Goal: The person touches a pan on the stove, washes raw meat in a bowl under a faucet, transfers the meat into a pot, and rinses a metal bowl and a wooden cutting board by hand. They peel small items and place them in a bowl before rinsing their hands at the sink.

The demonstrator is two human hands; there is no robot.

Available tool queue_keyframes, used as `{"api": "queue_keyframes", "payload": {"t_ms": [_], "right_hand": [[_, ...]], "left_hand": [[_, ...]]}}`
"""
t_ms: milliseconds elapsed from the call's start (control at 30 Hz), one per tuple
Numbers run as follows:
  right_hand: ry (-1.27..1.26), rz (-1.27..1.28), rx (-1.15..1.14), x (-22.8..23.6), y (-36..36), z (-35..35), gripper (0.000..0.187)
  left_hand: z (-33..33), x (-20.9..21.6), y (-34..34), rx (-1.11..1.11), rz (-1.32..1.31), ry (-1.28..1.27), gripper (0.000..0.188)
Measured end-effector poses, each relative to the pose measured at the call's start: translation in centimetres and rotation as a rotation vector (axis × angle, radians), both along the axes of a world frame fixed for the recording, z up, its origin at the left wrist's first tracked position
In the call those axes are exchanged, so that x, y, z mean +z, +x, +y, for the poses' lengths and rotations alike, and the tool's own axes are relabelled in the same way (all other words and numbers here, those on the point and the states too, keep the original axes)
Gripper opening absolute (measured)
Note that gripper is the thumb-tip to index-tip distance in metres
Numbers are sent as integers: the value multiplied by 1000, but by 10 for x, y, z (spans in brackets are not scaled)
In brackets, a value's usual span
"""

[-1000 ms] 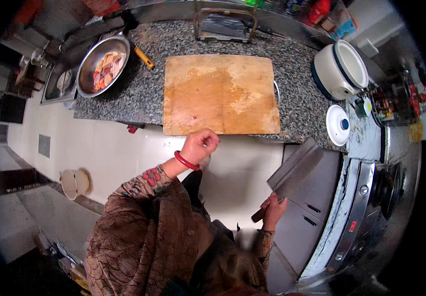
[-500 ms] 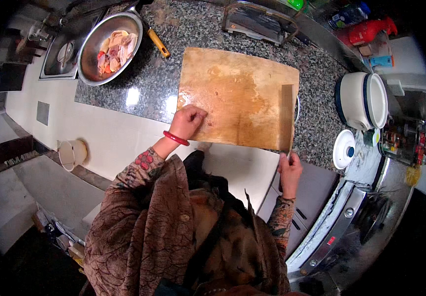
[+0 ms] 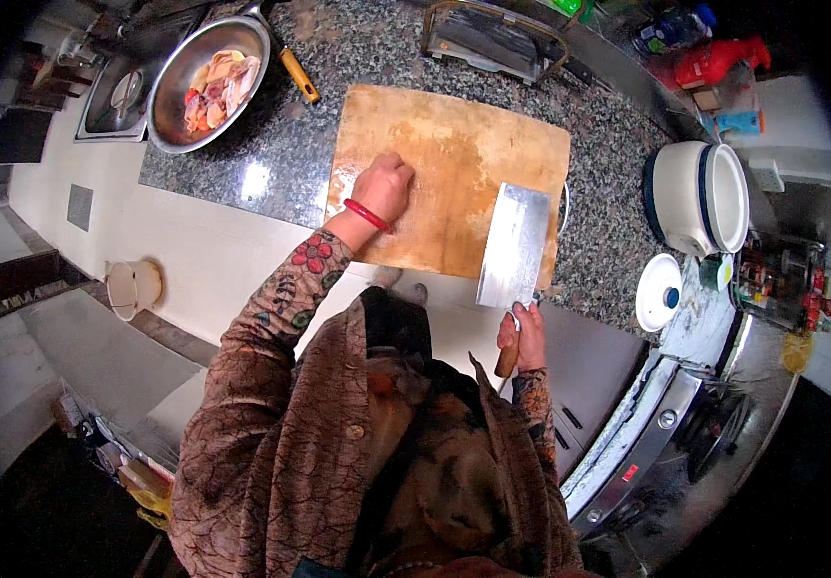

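Note:
My right hand [image 3: 529,337] grips the wooden handle of a cleaver [image 3: 515,246]. The broad, shiny blade points away from me over the near right part of a wooden cutting board [image 3: 435,125]. My left hand [image 3: 384,188], with a red bangle at the wrist, is closed over the left part of the board; whatever its curled fingers may hold is hidden. Wet patches mark the board's surface. Beyond it on the far left, a steel bowl [image 3: 167,130] holds pieces of raw meat [image 3: 221,91].
The board lies on a speckled stone counter [image 3: 285,144]. A yellow-handled tool [image 3: 298,75] lies beside the bowl. To the right stand a white cooker pot [image 3: 680,197] and a white lid [image 3: 658,294], with a stove [image 3: 666,419] nearer me. A sink [image 3: 112,116] is far left.
My left hand has moved farther over the board, away from me. My right hand has shifted slightly left and nearer me, and the cleaver has turned from edge-on to showing its broad blade.

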State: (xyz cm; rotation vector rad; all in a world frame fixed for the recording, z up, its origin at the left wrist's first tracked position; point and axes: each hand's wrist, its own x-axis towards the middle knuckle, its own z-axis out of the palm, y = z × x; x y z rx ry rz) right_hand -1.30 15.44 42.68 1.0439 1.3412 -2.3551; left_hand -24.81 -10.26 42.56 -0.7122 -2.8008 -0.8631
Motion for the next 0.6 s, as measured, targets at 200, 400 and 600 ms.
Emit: {"api": "queue_keyframes", "payload": {"t_ms": [200, 400, 600], "right_hand": [[-39, -46, 157, 3, -9, -10, 12], [-6, 61, 150, 1, -8, -5, 10], [41, -1, -115, 9, -2, 14, 12]], "left_hand": [[-22, 6, 41, -157, -209, 126, 12], [-48, 12, 77, 43, -344, 302, 15], [-61, 8, 94, 322, -620, 574, 12]]}}
